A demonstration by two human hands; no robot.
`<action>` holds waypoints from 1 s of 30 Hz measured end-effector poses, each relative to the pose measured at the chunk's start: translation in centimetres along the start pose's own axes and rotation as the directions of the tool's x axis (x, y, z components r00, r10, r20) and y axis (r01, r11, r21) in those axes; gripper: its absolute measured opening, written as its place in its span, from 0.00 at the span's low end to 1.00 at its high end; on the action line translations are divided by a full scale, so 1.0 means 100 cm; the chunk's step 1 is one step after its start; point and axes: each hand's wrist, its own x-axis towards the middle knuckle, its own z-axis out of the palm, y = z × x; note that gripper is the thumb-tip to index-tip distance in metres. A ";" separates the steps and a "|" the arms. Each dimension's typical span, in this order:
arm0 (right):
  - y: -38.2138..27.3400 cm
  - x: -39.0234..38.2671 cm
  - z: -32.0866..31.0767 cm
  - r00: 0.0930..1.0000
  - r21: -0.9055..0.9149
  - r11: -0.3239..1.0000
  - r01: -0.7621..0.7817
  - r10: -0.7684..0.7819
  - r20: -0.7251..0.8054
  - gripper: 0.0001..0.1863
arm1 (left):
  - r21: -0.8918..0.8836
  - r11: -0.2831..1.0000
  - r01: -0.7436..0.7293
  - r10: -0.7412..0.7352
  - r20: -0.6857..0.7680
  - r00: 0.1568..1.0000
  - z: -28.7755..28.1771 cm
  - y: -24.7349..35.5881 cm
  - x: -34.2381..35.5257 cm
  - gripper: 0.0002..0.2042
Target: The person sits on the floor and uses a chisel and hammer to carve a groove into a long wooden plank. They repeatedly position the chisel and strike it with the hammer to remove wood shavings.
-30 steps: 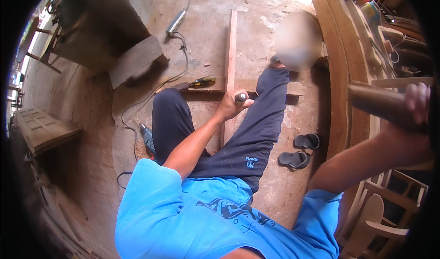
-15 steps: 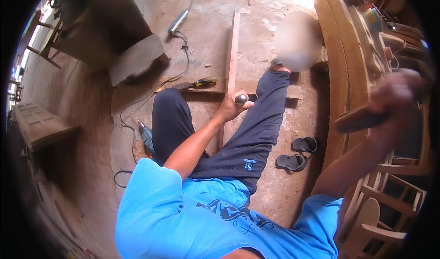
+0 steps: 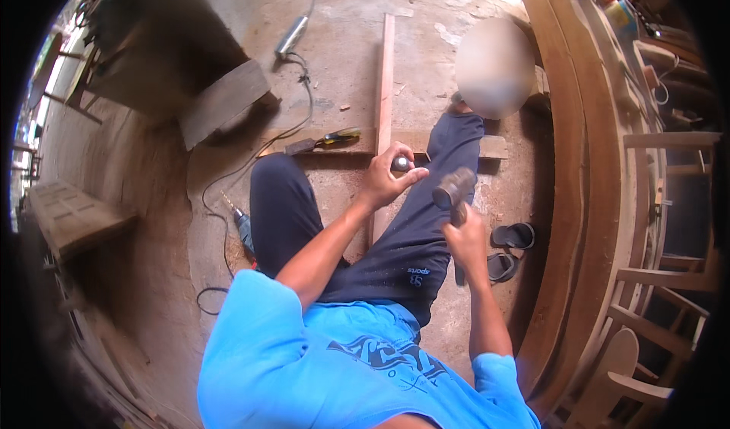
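Observation:
My left hand [image 3: 380, 178] grips an upright tool [image 3: 401, 163] with a round metal cap, over a crossed wooden frame between my legs. One long pale batten [image 3: 385, 79] crosses a flat board [image 3: 494, 146], on which a yellow-and-black-handled tool [image 3: 338, 136] lies. My right hand [image 3: 466, 237] holds a hammer [image 3: 452, 189] by its handle, with the head a short way right of the capped tool. The lower end of the capped tool is hidden by my hand.
A corded drill [image 3: 244, 227] lies beside my left knee, and a silver device [image 3: 292, 36] with a cable farther forward. Black sandals [image 3: 512, 234] sit right of my leg, beside stacked planks [image 3: 566, 292] and wooden chair parts [image 3: 654, 277]. A panelled wooden piece [image 3: 76, 216] is at left.
My right hand has swung the hammer from high at the far right down and leftward toward the capped tool. My left hand stays nearly in place.

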 end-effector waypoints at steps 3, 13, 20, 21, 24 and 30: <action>0.016 -0.025 0.003 0.909 0.051 0.908 -0.416 0.415 0.022 0.10 | 0.100 0.986 -0.137 0.145 -0.075 0.987 0.011 0.012 0.001 0.14; 0.058 -0.050 0.044 0.837 -0.074 0.837 -0.542 0.546 0.041 0.14 | 0.088 0.949 0.302 -0.300 -0.039 0.953 -0.005 -0.024 0.152 0.13; 0.052 -0.021 0.041 0.798 -0.017 0.803 -0.596 0.594 0.101 0.13 | 0.045 0.991 -0.128 0.121 0.133 0.984 0.001 0.020 0.012 0.18; 0.051 -0.020 0.042 0.807 -0.018 0.810 -0.586 0.585 0.082 0.13 | -0.229 0.936 0.267 -0.253 0.088 0.963 -0.007 0.015 0.016 0.10; 0.052 -0.022 0.041 0.837 -0.044 0.841 -0.540 0.541 0.083 0.13 | -0.002 0.982 0.189 -0.153 0.580 0.800 -0.024 0.011 0.039 0.21; 0.051 -0.021 0.044 0.799 -0.086 0.807 -0.585 0.591 0.109 0.12 | -0.478 0.873 -0.094 0.235 0.243 0.941 -0.087 0.035 0.196 0.52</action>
